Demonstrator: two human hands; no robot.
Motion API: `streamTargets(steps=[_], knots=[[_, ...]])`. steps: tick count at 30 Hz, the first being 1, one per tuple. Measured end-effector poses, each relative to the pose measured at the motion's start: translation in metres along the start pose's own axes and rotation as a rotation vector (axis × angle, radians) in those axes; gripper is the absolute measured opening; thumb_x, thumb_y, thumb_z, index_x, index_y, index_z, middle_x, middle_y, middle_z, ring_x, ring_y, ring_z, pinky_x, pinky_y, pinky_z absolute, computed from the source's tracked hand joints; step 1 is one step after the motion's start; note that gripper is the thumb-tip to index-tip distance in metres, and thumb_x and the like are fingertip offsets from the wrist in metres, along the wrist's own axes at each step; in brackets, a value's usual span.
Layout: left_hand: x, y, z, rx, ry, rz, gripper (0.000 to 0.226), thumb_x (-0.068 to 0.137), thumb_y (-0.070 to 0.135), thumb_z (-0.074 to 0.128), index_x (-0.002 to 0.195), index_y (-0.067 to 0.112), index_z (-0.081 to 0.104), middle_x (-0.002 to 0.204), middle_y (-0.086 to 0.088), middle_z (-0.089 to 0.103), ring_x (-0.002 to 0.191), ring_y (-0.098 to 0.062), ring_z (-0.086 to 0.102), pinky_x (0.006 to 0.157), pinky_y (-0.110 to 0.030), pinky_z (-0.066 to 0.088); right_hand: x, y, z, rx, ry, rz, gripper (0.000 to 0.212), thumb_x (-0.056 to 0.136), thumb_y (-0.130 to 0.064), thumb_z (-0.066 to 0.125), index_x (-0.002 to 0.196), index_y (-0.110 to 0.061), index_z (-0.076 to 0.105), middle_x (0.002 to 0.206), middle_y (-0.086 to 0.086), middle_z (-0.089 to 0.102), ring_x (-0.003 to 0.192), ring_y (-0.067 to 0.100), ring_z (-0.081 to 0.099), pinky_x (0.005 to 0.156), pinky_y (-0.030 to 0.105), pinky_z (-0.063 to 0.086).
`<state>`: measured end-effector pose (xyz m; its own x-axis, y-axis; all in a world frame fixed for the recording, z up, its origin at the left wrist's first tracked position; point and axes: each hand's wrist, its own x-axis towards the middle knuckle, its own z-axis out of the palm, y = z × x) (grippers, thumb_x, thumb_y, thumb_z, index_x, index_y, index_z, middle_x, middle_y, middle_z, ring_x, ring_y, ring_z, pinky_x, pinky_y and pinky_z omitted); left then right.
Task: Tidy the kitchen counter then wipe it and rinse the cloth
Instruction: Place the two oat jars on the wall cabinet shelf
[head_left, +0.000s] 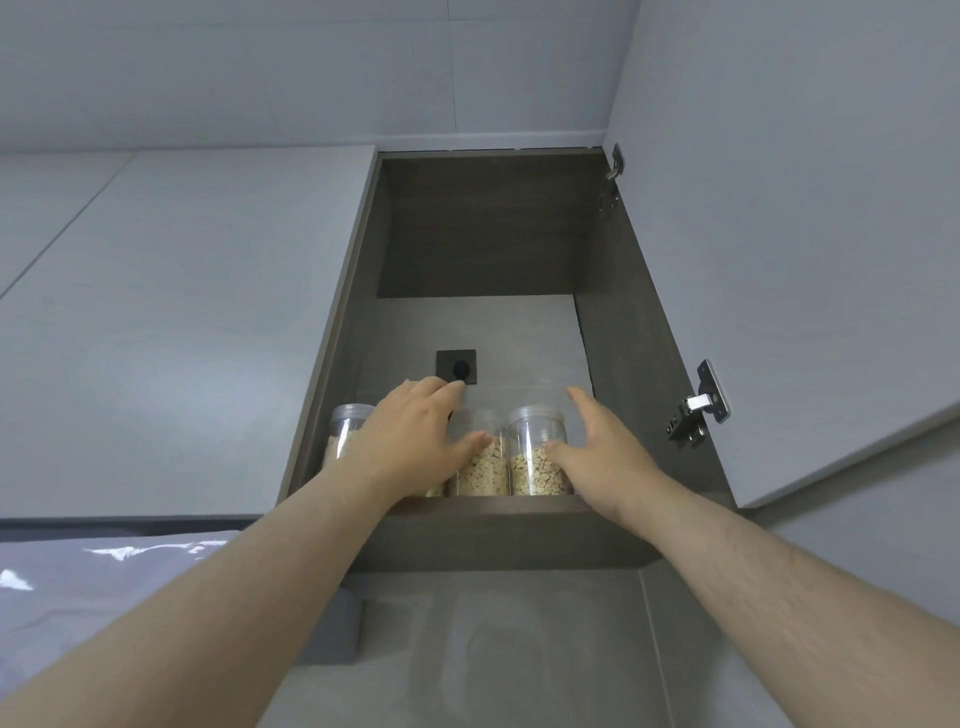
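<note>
Both bare forearms come up from the bottom of the view, reaching overhead into an open wall cabinet (493, 535), whose dark wood front lip sits just past the wrists.

The left hand (410, 441) lies flat against the row of jars, fingers stretched up and back, thumb spread wide with its tip resting on the front of the middle jar (483, 467). The grip is apart, with nothing clamped that I can see. A strip of grain shows under the palm, so something stands behind that hand, but it is hidden.

The right hand (597, 452) is open too. The thumb touches the front of the right jar (535, 447) and straight fingers run up along its right side, past the lid.

The jars are where the action is: clear plastic, upright, part filled with pale flaked grain, side by side on the cabinet floor right at the front edge. The middle and right jars touch. The left jar (345, 431) peeks out beyond the left hand, close to the cabinet's left wall.

Behind them, on the grey back wall, there is a dark square socket plate (456, 368) with a black plug in it, just above the left fingertips. Higher up, a dark wood panel (483, 234) spans the cabinet.

The pale door (779, 208) hangs open on the right, with one metal hinge (698, 408) low and another (613, 176) near the top.
</note>
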<state>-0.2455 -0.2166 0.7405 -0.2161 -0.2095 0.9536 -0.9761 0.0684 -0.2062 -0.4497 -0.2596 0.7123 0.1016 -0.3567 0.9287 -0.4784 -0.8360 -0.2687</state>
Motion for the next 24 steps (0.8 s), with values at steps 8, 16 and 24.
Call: streamTargets(steps=[8, 16, 24], knots=[[-0.063, 0.016, -0.006, -0.148, 0.204, 0.112, 0.048, 0.088, 0.048, 0.046, 0.123, 0.018, 0.059, 0.118, 0.006, 0.059, 0.109, -0.016, 0.053, 0.092, -0.028, 0.043, -0.047, 0.006, 0.017, -0.119, 0.222, -0.159, 0.039, 0.094, -0.016, 0.051, 0.132, -0.014, 0.046, 0.127, -0.008, 0.04, 0.121, 0.012, 0.041, 0.1, 0.022, 0.031], [-0.134, 0.035, -0.024, -0.429, -0.015, 0.004, 0.031, 0.091, 0.037, 0.053, 0.12, 0.028, 0.061, 0.111, 0.018, 0.061, 0.102, 0.0, 0.055, 0.09, -0.026, 0.048, -0.126, -0.006, 0.016, -0.104, 0.141, -0.157, 0.028, 0.091, -0.017, 0.057, 0.117, -0.026, 0.065, 0.111, -0.016, 0.063, 0.1, 0.001, 0.055, 0.088, 0.017, 0.043], [-0.232, 0.046, -0.004, -0.463, -0.286, -0.053, 0.04, 0.092, 0.041, 0.055, 0.131, 0.034, 0.054, 0.133, 0.018, 0.054, 0.118, -0.002, 0.049, 0.09, -0.012, 0.032, -0.232, 0.0, 0.007, -0.123, -0.141, 0.029, 0.029, 0.092, -0.027, 0.059, 0.119, -0.037, 0.062, 0.106, -0.033, 0.057, 0.104, -0.006, 0.055, 0.095, 0.019, 0.044]])
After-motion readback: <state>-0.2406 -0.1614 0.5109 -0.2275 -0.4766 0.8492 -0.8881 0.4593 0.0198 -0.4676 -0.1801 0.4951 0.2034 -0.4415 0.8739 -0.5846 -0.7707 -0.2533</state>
